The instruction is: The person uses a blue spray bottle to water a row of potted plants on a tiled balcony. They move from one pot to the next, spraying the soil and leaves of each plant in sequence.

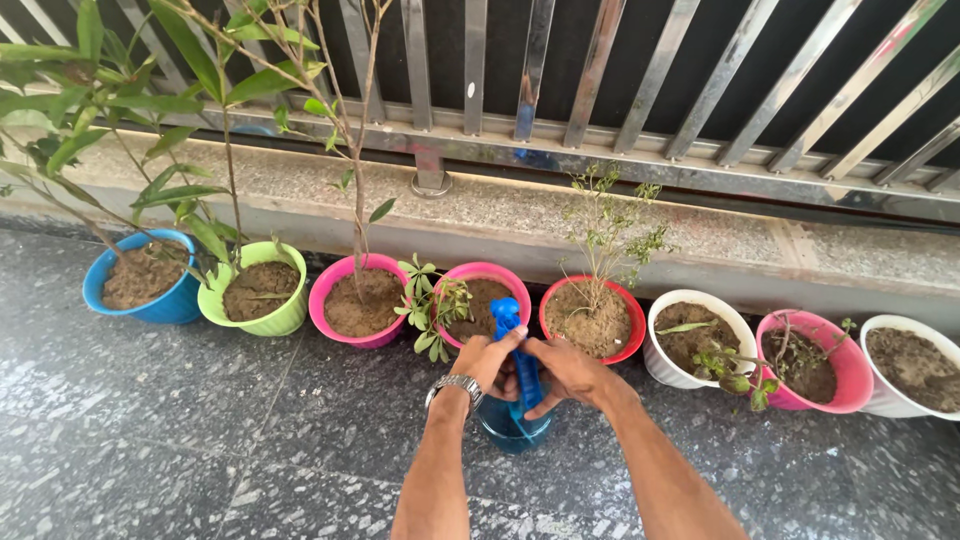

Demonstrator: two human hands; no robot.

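Left hand (487, 362), steel watch (456, 387) on wrist, fingers closed around neck of translucent blue plastic spray bottle (514, 418). Right hand (568, 372) closed on same neck from other side. Blue trigger head (507, 316) sticks up between hands. Bottle stands on grey speckled stone floor (180, 440), just before row of soil-filled plastic pots: blue pot (165, 305), lime-green pot (280, 320), pink pot with thin trunk (330, 290), pink pot with leafy sprig (510, 275), red pot (630, 345), white pot (735, 325), further pink and white pots right. Behind row: stone kerb (500, 215), steel railing (600, 80).
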